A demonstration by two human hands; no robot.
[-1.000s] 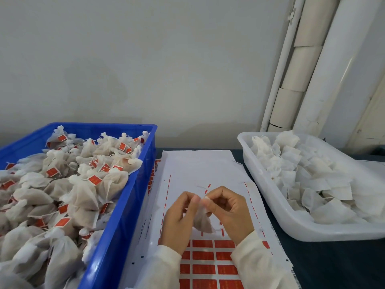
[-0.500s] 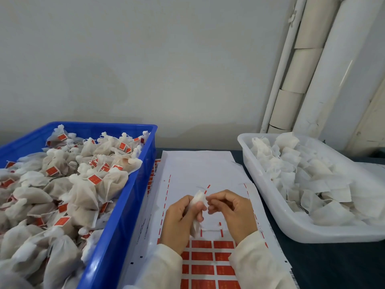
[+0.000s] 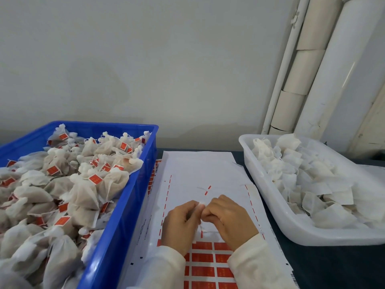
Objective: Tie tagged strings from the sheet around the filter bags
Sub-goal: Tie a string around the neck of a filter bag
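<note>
Filter bag (image 3: 201, 203) now hidden between hands (image 3: 205, 217).

A dark table (image 3: 325, 265) fills the lower part of the frame, its bare surface showing mostly at lower right. Three things rest directly on it. At left sits a blue plastic crate (image 3: 125, 205), heaped with tied filter bags bearing red tags. In the centre lies a long white sheet (image 3: 198, 165), running from the middle of the frame to the bottom edge, with rows of red tags at its lower end. At right sits a white plastic tray (image 3: 270, 205) piled with untied white filter bags.
</note>
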